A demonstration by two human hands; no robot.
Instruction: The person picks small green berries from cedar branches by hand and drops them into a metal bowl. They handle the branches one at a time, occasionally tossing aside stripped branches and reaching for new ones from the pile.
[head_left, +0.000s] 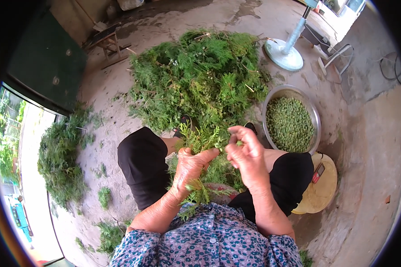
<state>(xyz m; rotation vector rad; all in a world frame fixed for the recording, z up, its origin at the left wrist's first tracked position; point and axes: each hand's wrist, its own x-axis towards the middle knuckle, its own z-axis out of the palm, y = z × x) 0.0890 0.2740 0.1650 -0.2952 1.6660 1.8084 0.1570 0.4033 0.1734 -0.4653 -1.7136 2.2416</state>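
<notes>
My left hand [188,171] is closed around a leafy conifer sprig [201,137], its flat green fronds sticking out above the thumb and below the fist. Close beside it, my right hand [250,160] has its fingers curled, with a small green cone [239,143] showing between them. A metal basin [317,116] to the right holds many small green cones [289,124]. Beyond my feet lies a large heap of cut conifer branches [196,80], some still bearing cones.
Another branch pile [60,160] lies by the doorway on the left, with loose sprigs [104,196] scattered on the concrete floor. A round yellowish stool top [321,191] with a red phone [318,173] is at my right knee. A pedestal base [284,55] stands far right.
</notes>
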